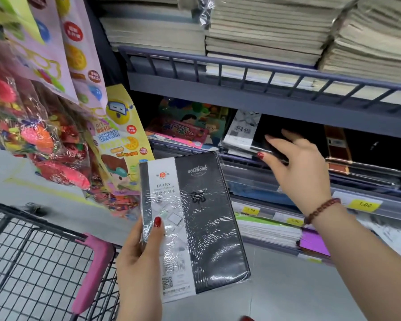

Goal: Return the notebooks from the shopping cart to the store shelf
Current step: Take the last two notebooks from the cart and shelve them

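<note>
My left hand grips a shrink-wrapped black notebook with a white "DIARY" band, upright in front of the shelves, thumb on its cover. My right hand reaches into the middle shelf, fingers closed around the near end of a second black notebook that lies on a stack of similar ones. The shopping cart, black wire with a pink handle piece, stands at the lower left; what lies inside it is hidden.
Stacks of plain exercise books fill the upper shelf behind a grey rail. Colourful children's books lie left on the middle shelf. Yellow price tags line the lower shelf edge. Bagged toys hang at the left.
</note>
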The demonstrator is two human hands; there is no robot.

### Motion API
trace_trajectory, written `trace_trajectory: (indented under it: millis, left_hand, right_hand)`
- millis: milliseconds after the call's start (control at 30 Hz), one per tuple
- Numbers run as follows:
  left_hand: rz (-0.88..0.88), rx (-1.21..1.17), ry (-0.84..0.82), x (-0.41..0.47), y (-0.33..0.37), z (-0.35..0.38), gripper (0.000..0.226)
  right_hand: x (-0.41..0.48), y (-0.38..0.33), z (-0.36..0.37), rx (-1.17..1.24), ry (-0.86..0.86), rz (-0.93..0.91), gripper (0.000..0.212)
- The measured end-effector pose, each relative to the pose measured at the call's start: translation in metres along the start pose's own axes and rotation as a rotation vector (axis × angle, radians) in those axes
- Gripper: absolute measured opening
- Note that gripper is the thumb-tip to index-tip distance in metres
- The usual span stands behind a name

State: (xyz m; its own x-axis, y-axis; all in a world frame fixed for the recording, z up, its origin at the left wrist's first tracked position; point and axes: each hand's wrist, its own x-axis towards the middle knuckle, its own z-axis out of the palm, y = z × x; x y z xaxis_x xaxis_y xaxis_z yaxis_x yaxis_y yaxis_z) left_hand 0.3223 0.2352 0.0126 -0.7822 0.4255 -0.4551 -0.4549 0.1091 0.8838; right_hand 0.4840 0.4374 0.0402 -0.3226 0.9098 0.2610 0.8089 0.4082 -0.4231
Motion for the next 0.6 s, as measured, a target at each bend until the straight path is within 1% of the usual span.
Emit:
trace_trajectory:
  millis: [233, 400, 500, 600]
  left_hand:
    - [0.001, 0.02, 0.013, -0.003, 0.001, -0.001, 0.036]
    - [0.004, 0.011, -0.026, -0.007, 0.002, 0.002, 0.036]
    - [0.01, -0.014, -0.063, -0.01, 0.004, 0.005, 0.041]
    - [0.009, -0.025, -0.106, -0.011, 0.01, 0.012, 0.042]
  right_hand:
    - [0.022, 0.01, -0.002, -0.046, -0.051, 0.002, 0.041]
    - [0.019, 0.01, -0.001, -0.041, -0.055, -0.012, 0.043]
    - [0.017, 0.011, -0.007, -0.011, -0.1, -0.016, 0.048]
    - [-0.001, 0.01, -0.01, 0.066, -0.026, -0.111, 0.045]
